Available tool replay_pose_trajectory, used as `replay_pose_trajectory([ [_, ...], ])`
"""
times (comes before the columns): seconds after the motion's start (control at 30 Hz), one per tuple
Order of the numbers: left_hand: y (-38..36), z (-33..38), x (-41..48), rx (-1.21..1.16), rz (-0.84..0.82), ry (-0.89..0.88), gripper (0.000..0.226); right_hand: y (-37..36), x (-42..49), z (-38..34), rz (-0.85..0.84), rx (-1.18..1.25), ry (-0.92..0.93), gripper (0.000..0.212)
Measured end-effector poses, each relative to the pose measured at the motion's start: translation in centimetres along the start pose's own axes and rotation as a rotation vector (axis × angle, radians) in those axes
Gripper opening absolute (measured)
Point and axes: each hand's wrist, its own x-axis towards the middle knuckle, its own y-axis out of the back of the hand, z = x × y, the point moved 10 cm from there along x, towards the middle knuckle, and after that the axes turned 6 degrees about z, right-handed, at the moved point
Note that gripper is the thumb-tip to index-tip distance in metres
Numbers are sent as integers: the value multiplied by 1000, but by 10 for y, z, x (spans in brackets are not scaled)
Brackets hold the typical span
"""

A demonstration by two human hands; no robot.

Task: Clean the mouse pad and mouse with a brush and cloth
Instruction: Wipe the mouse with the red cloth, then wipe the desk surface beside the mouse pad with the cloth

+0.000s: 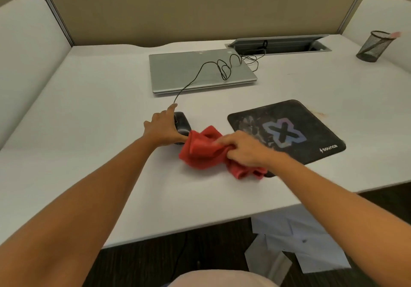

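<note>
The step in hand looks like wiping the mouse: the left hand (163,128) lies spread and mostly open along the left side of the black corded computer mouse (182,124), steadying it on the white tabletop (93,99), while the right hand (243,147) is closed in a fist around the bunched red cloth (201,151), whose far edge touches the mouse's near end. The next move probably calls for pushing the cloth up over the mouse while the left hand keeps it from sliding. The black square mouse pad (287,131), smeared with pale marks, lies just right. No brush is visible. Far right, a black mesh pen cup (372,46) holds something pink, too blurred to name.
</note>
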Motion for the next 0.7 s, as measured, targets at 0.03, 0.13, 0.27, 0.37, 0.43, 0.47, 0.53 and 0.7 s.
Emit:
replay_pose_trajectory([
  [0.03, -2, 2, -2, 26, -4, 3, 116, -13, -9, -4, -38, -69, 38, 53],
  [0.13, -7, 7, -8, 75, -15, 7, 119, -30, -49, -13, -121, -82, 120, 50],
  [0.27, -8, 9, -12, 94, -26, 41, 117, -18, -96, 13, -260, -46, -23, 45],
  [0.37, -8, 9, -15, 112, -25, 68, 117, 4, -115, 35, -197, 2, -155, 46],
  [0.43, -10, 21, -19, 140, -15, 33, 114, 12, -126, 42, -172, -10, -164, 45],
  [0.47, -12, 30, -21, 154, -5, 5, 112, 14, -133, 49, -185, -34, -179, 44],
  [0.53, -19, 56, -25, 170, 13, -72, 102, 22, -146, 68, -208, -92, -243, 44],
  [0.7, -69, 143, -49, 90, -125, -322, 58, 60, -171, 112, -114, -206, -341, 41],
])
